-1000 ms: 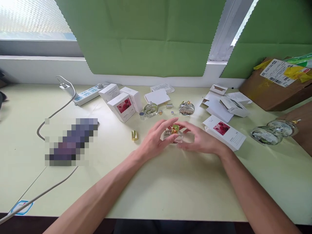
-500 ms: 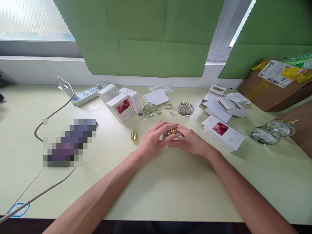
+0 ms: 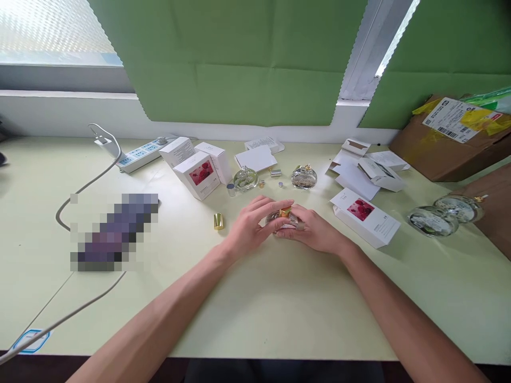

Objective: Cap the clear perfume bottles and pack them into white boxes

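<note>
1. Desk (image 3: 255, 308): pale green top that carries everything. Both forearms come in from the near edge.
2. Cardboard box (image 3: 439, 154): far right corner, with a shipping label and yellow tape on top.
3. Power strip (image 3: 139, 154): far left along the back edge. Its white cable (image 3: 80, 189) loops toward the near left corner.
4. Pixelated patch (image 3: 115, 231): left of centre, can't tell what it is.
5. Flattened cartons (image 3: 367, 170): loose pile at far right of centre, near the back edge.
6. Rose-print carton (image 3: 365, 215): lies flat just right of the hands, not touching them.
7. Upright white cartons (image 3: 197, 173): cluster of three at far left of centre, the front one with a rose print.
8. Left hand (image 3: 251, 226): mid-desk, fingers curled over the held bottle's top, thumb at the front. Closed on it.
9. Right hand (image 3: 315, 231): wraps the same bottle from the right side. Closed on it too.
10. Two glass bottles (image 3: 433, 222): near the right edge, side by side.
11. Two round bottles (image 3: 245, 179) and (image 3: 304, 178): behind the hands, apart from each other.
12. Held bottle (image 3: 284, 218): small clear glass with a gold top, mid-desk between both hands and mostly covered by fingers. Can't tell whether it rests on the desk.
13. Loose gold cap (image 3: 218, 221): upright, near the left hand but clear of it.
14. Small silver parts (image 3: 275, 173): scattered between the two round bottles.
</note>
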Demonstrator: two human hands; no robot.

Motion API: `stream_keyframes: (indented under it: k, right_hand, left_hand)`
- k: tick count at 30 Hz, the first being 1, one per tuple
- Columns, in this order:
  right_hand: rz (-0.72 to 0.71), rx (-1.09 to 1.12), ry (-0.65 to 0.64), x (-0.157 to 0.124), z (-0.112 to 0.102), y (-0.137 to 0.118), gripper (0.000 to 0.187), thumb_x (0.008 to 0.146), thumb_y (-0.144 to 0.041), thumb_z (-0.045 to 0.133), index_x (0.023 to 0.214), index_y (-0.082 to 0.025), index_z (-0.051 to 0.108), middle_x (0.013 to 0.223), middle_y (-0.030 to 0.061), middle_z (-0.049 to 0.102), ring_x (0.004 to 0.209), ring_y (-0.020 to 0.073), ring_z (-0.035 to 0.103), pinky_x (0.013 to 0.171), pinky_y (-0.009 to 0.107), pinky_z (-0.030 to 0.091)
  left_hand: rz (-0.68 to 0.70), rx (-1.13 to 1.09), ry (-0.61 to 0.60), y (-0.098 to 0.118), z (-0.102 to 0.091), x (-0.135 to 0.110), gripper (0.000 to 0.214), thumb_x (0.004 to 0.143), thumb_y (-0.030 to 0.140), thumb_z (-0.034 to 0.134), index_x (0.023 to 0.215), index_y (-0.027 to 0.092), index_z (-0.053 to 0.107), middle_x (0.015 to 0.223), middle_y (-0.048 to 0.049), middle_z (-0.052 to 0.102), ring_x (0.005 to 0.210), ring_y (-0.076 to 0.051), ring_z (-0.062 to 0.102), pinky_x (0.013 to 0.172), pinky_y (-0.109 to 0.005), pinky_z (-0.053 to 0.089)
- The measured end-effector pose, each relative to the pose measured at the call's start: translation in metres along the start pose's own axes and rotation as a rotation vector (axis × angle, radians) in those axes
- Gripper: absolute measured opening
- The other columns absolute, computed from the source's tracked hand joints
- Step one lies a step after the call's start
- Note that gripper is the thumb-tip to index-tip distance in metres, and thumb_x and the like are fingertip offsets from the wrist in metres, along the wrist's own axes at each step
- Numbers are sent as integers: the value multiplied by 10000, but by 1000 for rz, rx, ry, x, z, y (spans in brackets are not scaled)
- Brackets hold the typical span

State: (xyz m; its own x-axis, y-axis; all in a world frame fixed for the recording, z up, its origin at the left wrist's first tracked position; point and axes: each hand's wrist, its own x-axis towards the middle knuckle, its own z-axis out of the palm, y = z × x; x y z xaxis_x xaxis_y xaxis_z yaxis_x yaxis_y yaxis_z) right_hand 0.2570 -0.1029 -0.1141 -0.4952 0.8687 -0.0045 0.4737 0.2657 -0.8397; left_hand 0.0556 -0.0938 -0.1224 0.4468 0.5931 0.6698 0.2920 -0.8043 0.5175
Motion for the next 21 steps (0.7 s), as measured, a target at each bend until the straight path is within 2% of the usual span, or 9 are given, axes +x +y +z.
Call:
stream_keyframes:
  k: [8, 10, 11, 13, 15, 16, 18, 19, 21]
  right_hand:
    - [10, 8, 0, 1, 2, 1, 391, 842, -619, 628, 901, -234, 594, 922, 13, 597, 884, 210, 562, 743, 341, 446]
    - [15, -10, -14, 1, 2, 2, 394, 832, -615, 639, 960, -244, 614, 963, 24, 612, 906, 223, 581, 758, 359, 470]
    - [26, -22, -34, 0, -1, 2, 424, 810, -612, 664, 1037, -256, 625, 1029, 37, 622, 947, 240, 594, 782, 378, 487]
    - [65, -49, -78, -6, -12, 1, 617, 747, -601, 731, 1267, -308, 579, 1264, 70, 592, 1111, 292, 591, 879, 431, 506]
    - [115, -79, -102, -17, -31, -1, 834, 709, -580, 773, 1447, -377, 443, 1491, 59, 467, 1297, 327, 509, 1015, 468, 470]
    - [144, -98, -99, -24, -44, -1, 865, 714, -575, 772, 1478, -405, 405, 1542, 34, 426, 1348, 325, 475, 1062, 468, 446]
    - [207, -169, -12, -39, -69, 1, 750, 764, -574, 729, 1445, -416, 458, 1489, 10, 509, 1335, 311, 500, 1093, 471, 430]
    - [253, -212, 116, -46, -80, 5, 691, 772, -596, 707, 1404, -407, 503, 1438, 14, 557, 1259, 308, 563, 1049, 477, 471]
    - [398, -304, 343, -54, -94, 16, 742, 747, -631, 702, 1408, -372, 486, 1454, 48, 532, 1144, 316, 632, 943, 489, 542]
  left_hand:
    - [-37, 17, -29, -1, 1, -3, 383, 945, 243, 620, 1326, 267, 585, 925, -30, 674, 853, -147, 583, 804, -314, 500]
    - [-49, 31, -41, -2, 3, -6, 410, 961, 239, 594, 1365, 285, 548, 972, -38, 665, 891, -151, 593, 826, -320, 504]
    - [-57, 35, -44, -2, 4, -7, 434, 963, 248, 591, 1389, 296, 522, 999, -43, 660, 912, -154, 599, 840, -324, 507]
    - [-87, 32, -46, -1, 4, -9, 538, 939, 301, 633, 1444, 311, 448, 1052, -50, 652, 960, -167, 608, 869, -338, 515]
    - [-168, 36, -77, 0, 3, -10, 710, 875, 381, 710, 1491, 313, 364, 1094, -59, 645, 999, -186, 613, 895, -355, 520]
    - [-224, 44, -112, 1, 2, -9, 778, 844, 417, 737, 1503, 310, 335, 1117, -65, 642, 1021, -198, 613, 900, -359, 522]
    - [-330, 65, -215, 3, -1, -8, 789, 829, 468, 737, 1491, 302, 342, 1166, -77, 639, 1065, -219, 609, 897, -356, 523]
    - [-370, 74, -263, 4, -2, -7, 739, 841, 488, 716, 1468, 298, 374, 1181, -79, 640, 1081, -226, 606, 896, -353, 520]
    - [-407, 89, -319, 5, -3, -5, 600, 868, 526, 667, 1377, 273, 474, 1176, -76, 650, 1090, -234, 603, 896, -352, 509]
